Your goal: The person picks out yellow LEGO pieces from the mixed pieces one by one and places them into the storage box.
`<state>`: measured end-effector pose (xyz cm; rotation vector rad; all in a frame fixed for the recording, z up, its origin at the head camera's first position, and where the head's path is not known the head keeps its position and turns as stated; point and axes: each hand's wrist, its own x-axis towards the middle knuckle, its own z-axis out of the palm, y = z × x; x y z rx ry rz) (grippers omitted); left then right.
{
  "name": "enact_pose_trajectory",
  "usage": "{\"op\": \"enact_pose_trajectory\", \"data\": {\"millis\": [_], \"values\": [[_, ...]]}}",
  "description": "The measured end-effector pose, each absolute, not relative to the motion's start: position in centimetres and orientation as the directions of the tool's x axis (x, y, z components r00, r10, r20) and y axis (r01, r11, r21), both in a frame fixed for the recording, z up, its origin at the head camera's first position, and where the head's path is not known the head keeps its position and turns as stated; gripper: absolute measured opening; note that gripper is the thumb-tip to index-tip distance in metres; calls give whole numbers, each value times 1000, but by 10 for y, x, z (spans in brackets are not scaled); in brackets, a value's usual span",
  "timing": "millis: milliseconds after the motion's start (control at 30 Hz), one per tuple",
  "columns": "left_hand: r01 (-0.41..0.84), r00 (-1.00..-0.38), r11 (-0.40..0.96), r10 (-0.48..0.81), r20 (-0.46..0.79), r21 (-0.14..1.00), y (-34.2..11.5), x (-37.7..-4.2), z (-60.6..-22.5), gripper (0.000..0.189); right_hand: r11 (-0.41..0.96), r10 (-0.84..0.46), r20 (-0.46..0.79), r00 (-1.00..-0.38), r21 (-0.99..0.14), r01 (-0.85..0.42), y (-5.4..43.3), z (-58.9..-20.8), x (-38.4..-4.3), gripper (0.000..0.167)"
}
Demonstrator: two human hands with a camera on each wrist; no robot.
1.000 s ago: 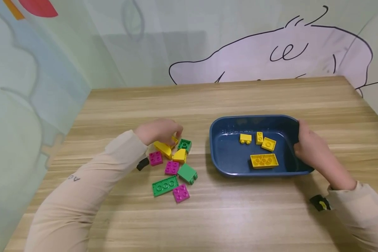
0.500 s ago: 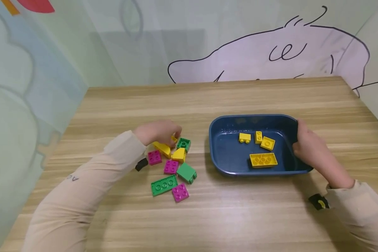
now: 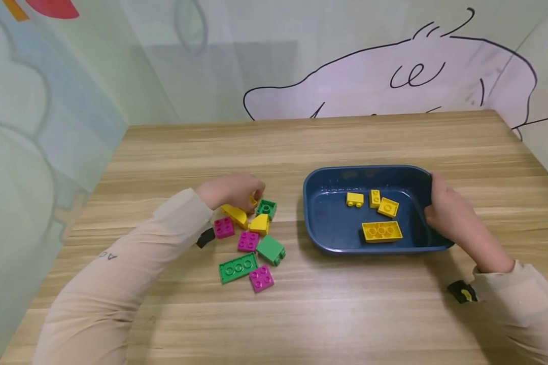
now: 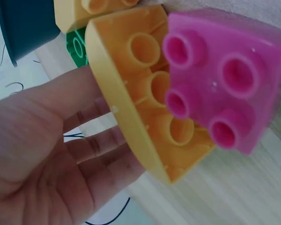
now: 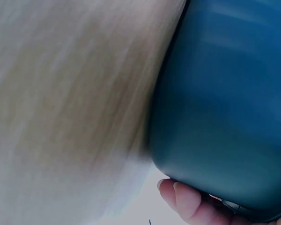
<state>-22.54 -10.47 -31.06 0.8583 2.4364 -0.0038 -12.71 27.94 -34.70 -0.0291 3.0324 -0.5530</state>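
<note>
My left hand [image 3: 232, 191] bends over the yellow bricks in the pile, its fingers curled at a partly covered yellow brick [image 3: 253, 202]. Close beside it is a curved yellow brick [image 4: 131, 103], hollow side showing in the left wrist view; it hides my fingertips. A magenta brick [image 4: 210, 79] overlaps it there. My right hand [image 3: 452, 210] grips the right end of a dark blue tub [image 3: 370, 251], its fingers beneath the rim in the right wrist view. Inside the tub lie several yellow bricks, among them a long one [image 3: 382, 231].
Around the left hand lie a yellow slope brick [image 3: 259, 223], a green brick [image 3: 266, 208], another green brick [image 3: 271, 249], a long green brick [image 3: 238, 267] and magenta bricks [image 3: 261, 278]. A wall stands behind the wooden table [image 3: 338, 314].
The view shifts slightly. Both hands stay almost in place, the left at the yellow bricks and the right on the tub. The bricks in the tub stay put.
</note>
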Motion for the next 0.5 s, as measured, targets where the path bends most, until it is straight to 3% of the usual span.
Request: {"op": "enact_pose_trajectory", "data": {"millis": [500], "values": [[603, -601, 756, 640, -479, 254, -109, -231, -312, 16, 933, -36, -32, -999, -360, -22, 279, -348, -126, 67]]}}
